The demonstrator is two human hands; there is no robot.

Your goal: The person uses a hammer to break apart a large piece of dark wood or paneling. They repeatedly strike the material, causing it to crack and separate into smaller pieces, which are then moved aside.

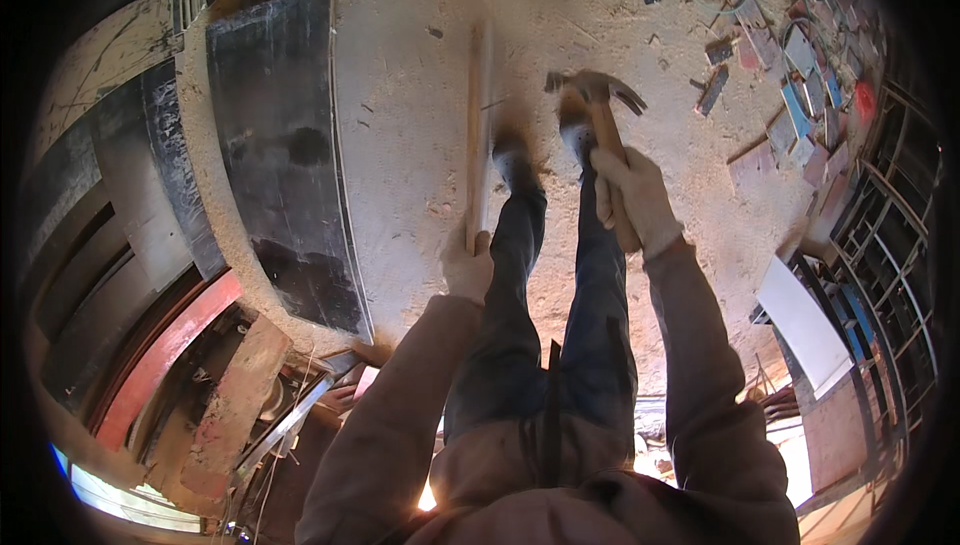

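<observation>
My left hand (467, 267) grips the lower end of a long, narrow wooden strip (476, 140), which stretches away from me in front of my left leg. A thin dark spike (493, 105), too small to name for sure, juts sideways from the strip. In my right hand (640, 195), which looks gloved in a pale colour, is a claw hammer with a wooden handle (606, 130). The hammer's metal head (594, 83) is at the far end, over my right shoe, apart from the strip. Both hands are closed.
A large black board (270, 95) lies to my left, with more dark panels (140, 185) and a red beam (170, 355) beyond. Scattered wood offcuts (790, 105) cover the far right floor. A white panel (805, 325) and a metal rack (885, 235) are at right.
</observation>
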